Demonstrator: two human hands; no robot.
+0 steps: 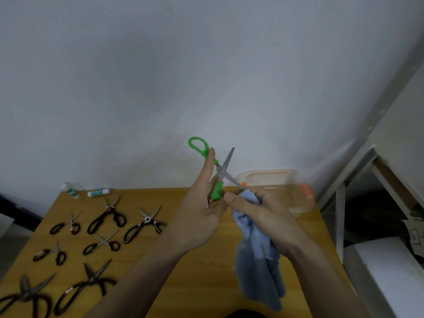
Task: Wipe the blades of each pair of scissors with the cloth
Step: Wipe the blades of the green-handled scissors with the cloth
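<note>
The green scissors (218, 171) are up in the air over the table (146, 249), spread open like an X. The left hand (202, 216) pinches one green handle. The right hand (259, 216) grips the blue cloth (257, 260) right at the lower blade, which slants down toward it. That hand is nearer.

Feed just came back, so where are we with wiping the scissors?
In hand: the left hand holds the green scissors open, and the right hand grips the blue cloth at the lower blade's tip. Seven dark scissors lie on the table to the left; whether any have been wiped cannot be told. No finished pile is visible.
</note>
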